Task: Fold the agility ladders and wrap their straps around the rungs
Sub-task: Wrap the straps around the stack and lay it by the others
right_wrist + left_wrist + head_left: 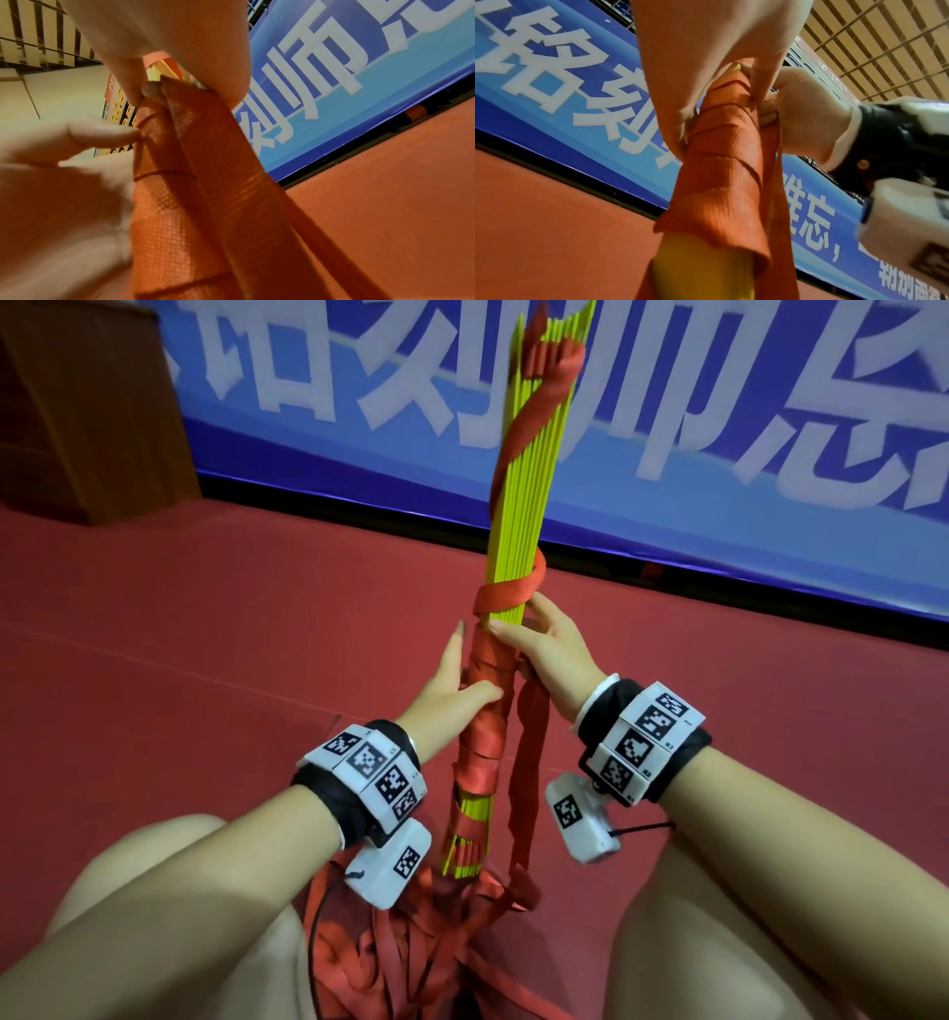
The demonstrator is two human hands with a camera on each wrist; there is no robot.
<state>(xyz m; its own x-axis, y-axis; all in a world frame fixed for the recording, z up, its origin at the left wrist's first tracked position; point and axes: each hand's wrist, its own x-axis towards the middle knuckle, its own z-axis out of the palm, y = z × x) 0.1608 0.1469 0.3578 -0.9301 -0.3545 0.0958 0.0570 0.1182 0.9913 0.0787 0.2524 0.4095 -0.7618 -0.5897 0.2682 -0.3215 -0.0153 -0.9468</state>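
The rungs (518, 505), a yellow bundle, stand nearly upright between the person's knees, top end tilted away toward the banner (719, 403). The strap (485, 711) winds tightly round the lower half, then spirals loosely to a knot near the top.

Left hand (452, 680): thumb pressed across the wrapped section, fingers extended along its far side. Right hand (544, 649): fingers and thumb curled round the bundle just below a loose strap loop, gripping the rungs.

A free strap length hangs beside the bundle, right of it, down to a heap of webbing (400, 963) on the floor (179, 634). Open floor lies to both sides. A wooden cabinet (87, 403) stands far left.
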